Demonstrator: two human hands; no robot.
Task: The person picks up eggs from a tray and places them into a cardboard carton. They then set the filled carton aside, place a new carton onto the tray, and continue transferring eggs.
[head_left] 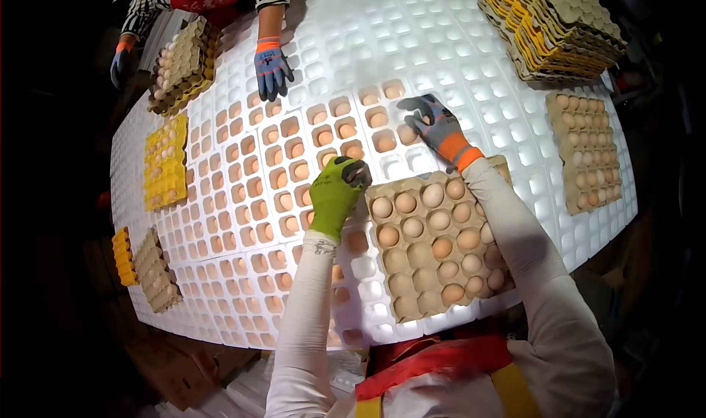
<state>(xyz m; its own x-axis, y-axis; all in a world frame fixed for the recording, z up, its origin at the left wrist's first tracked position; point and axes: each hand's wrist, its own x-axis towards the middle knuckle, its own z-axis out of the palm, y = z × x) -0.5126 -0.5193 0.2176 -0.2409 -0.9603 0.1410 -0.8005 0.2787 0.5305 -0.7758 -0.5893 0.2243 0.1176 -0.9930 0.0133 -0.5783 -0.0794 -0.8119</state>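
Observation:
My left hand (337, 194), in a green glove with dark fingertips, is closed low over the white foam egg trays (387, 168). Its fingers curl inward, and what they hold, if anything, is hidden. My right hand (435, 124), in a grey glove with an orange cuff, reaches over the foam cells to the right. Its thumb and fingers are apart, beside a brown egg (407, 134) in a cell. Below both hands a grey pulp egg carton (401, 263) lies on the foam, part filled with brown eggs (442, 247); several of its left front hollows hold none.
Across the table a co-worker's gloved hand (271, 69) rests over the foam. Stacked cartons (555, 28) stand back right, and a carton of eggs (586, 149) lies at the right. More cartons (184, 65), including a yellow one (168, 161), line the left side.

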